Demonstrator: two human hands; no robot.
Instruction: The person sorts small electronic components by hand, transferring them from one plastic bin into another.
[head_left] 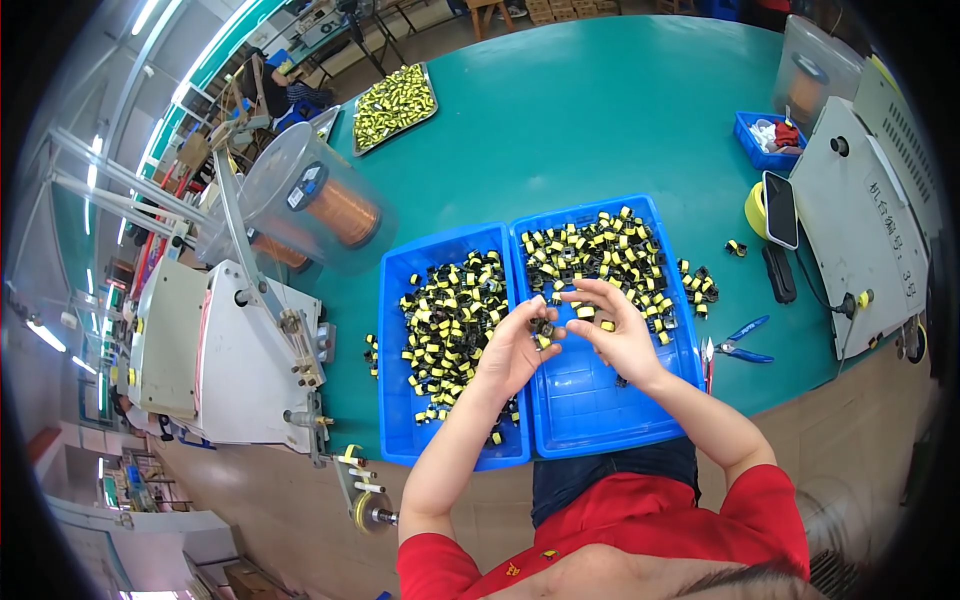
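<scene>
Over the divide between two blue trays, my left hand [510, 352] is closed, with a few small black coils wrapped in yellow tape [544, 340] at its fingertips. My right hand [622, 338] faces it just to the right, thumb and fingers apart, and I see nothing in its grip. The left tray [387, 380] holds a heap of the same coils. In the right tray [590, 412] such coils are piled in the far part, while its near part shows bare blue bottom.
Winding machines stand left [245, 365] and right [850, 220]. Near the left one is a clear cylinder with a copper wire spool [343, 212]. Blue-handled cutters [745, 354], a phone [780, 208] and a small blue basket [762, 155] lie right. A metal tray [434, 88] of yellow parts sits far left.
</scene>
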